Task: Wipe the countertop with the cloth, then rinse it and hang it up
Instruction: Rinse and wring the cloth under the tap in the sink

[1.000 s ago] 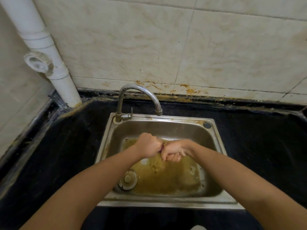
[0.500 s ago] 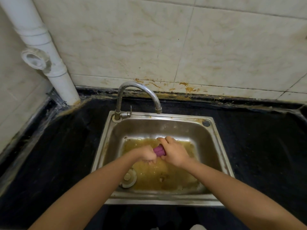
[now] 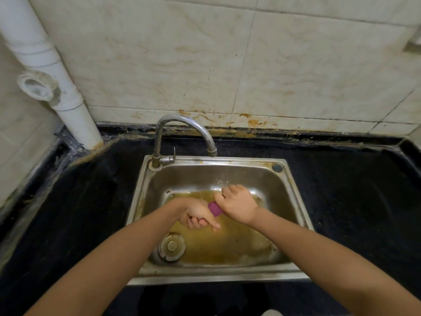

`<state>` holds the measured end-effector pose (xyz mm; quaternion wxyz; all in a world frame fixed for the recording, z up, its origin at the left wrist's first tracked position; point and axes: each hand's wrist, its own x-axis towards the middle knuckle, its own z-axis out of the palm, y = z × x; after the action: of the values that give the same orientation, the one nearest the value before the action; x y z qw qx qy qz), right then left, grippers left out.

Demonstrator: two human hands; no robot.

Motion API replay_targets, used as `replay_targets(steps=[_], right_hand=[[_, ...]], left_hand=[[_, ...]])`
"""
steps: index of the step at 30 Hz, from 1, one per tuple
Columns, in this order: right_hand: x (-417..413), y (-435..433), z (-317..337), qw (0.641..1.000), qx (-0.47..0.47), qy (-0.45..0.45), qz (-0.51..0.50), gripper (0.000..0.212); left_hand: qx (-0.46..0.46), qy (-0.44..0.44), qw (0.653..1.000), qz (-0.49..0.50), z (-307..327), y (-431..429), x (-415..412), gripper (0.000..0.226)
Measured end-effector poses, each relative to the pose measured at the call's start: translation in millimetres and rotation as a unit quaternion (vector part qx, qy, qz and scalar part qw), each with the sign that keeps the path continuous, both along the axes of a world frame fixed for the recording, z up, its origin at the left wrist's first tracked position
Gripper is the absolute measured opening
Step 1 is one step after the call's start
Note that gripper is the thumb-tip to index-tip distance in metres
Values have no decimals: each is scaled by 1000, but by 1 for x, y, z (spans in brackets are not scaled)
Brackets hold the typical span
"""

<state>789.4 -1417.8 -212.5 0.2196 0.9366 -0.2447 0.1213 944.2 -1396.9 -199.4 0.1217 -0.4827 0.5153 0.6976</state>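
Setting: a steel sink (image 3: 293, 179) let into a dark desk (image 3: 353, 190), with a tiled wall (image 3: 296, 65) behind and a white pipe (image 3: 68, 106) in the left corner.
Cloth: the purple cloth (image 3: 215, 209) is rolled into a tight rope and held over the basin, above the brown-stained bottom. Only a short stretch shows between the two fists.
Left hand: the left hand (image 3: 197, 214) is palm up, its fingers curled tightly round the near end of the cloth.
Right hand: the right hand (image 3: 238, 204) is knuckles up and clamped round the far end, almost touching the left.
Tap: the tap (image 3: 182, 124) arches over the back of the basin. No running water can be made out.
Drain: the drain (image 3: 172, 246) sits below and to the left of the hands.
Step in hand: probably wringing, judging by the opposed grips. Hanging up is not yet done.
Handling: the cloth is likely soft, limp and light, heavier and slicker while wet. It has no stiffness of its own, so it sags wherever it is unsupported.
Where to hold: grip both ends for twisting. For hanging, a pinch at one corner or edge would let it fall open.
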Motion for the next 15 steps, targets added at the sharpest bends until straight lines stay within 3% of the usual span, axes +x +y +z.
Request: replay_targets(steps=[1, 3, 6, 8, 10, 15], right_hand=[[3, 2, 5, 994, 73, 68, -33, 14], [10, 6, 12, 944, 250, 174, -125, 18], [21, 4, 11, 892, 371, 160, -204, 14], [20, 3, 1, 831, 491, 100, -243, 21], [17, 6, -11, 739, 616, 27, -273, 26], [13, 15, -17, 598, 740, -14, -308, 30]], left_hand=[[-81, -74, 994, -4, -1, -1, -4, 22], [-257, -213, 942, -18, -6, 0, -12, 24], [-423, -328, 844, -47, -10, 10, -20, 14], [-473, -355, 800, -104, -13, 14, -21, 20], [-495, -350, 781, -148, -18, 18, -22, 24], [-544, -327, 745, -205, -25, 25, -20, 28]])
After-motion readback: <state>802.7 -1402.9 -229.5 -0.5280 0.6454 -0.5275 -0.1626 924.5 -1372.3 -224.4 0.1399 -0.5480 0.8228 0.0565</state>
